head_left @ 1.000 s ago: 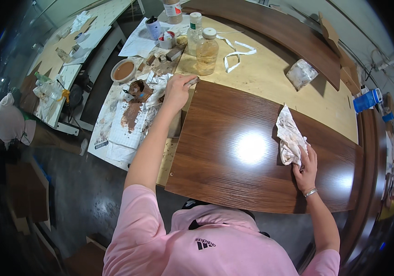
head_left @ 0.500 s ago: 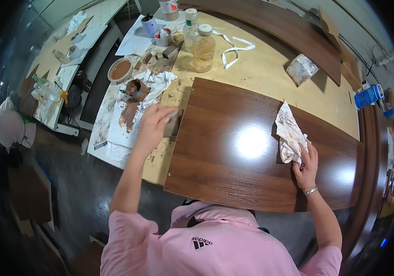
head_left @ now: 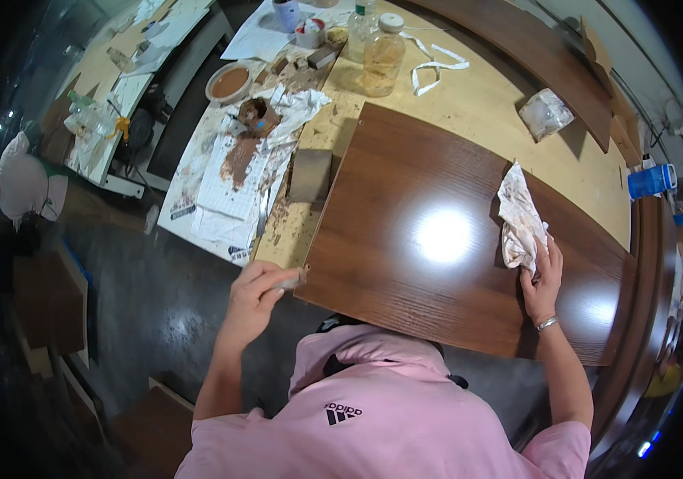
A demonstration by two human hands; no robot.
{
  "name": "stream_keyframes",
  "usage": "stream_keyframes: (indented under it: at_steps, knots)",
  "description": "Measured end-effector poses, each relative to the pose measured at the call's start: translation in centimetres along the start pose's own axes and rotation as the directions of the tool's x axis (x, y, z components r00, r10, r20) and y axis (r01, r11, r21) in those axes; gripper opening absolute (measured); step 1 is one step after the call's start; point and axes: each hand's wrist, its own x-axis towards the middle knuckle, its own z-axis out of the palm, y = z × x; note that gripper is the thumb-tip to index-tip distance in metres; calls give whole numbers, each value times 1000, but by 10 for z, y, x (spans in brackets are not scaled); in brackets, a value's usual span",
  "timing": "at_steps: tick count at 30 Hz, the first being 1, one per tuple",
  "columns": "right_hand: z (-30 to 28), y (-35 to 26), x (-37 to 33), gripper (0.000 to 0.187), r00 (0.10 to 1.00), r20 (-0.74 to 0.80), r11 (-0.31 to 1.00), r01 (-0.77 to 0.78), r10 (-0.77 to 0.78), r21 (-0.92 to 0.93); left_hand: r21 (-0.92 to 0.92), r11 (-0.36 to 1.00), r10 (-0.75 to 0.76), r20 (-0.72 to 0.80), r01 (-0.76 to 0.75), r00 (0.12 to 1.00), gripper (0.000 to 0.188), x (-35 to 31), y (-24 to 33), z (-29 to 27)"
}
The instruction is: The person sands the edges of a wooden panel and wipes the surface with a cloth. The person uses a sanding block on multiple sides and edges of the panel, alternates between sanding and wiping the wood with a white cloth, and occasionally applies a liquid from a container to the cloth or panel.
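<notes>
Hands are apart on the dark wooden panel (head_left: 437, 231), which lies on the pale surface (head_left: 477, 104). I see my left hand (head_left: 255, 297) at the near left corner of the panel, fingers closed around a small sanding piece (head_left: 290, 279) that touches the edge. My right hand (head_left: 542, 279) lies flat and open, pressing the lower end of a stained white rag (head_left: 519, 217) on the panel. A brown block (head_left: 310, 174) rests just beside the left edge, a jar (head_left: 383, 56) farther away.

Glossy dark wood panel (head_left: 437, 231), crumpled stained cloth rag (head_left: 519, 219) on it
</notes>
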Motion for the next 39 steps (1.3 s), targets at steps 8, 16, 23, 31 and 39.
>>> stream_keyframes:
  at_steps: [8,16,23,31,39]
  knots:
    - [6,6,1,63,1000,1,1000,19,-19,-4,39,989,146,-147,-141,978,39,13,-9,6]
    - [16,-1,-4,50,991,-124,995,-44,55,92,-23,1000,10,-146,-13,989,34,-39,0,-10]
    - [4,-154,42,40,981,32,853,152,-194,499,-970,191,-99,135,153,986,25,26,52,70]
    - [-7,-197,50,43,875,341,54,-344,-344,937,-915,17,77,404,404,911,22,39,93,106]
    - [-7,-158,29,33,873,458,-212,-422,164,881,-375,920,-205,-217,112,954,13,108,-33,17]
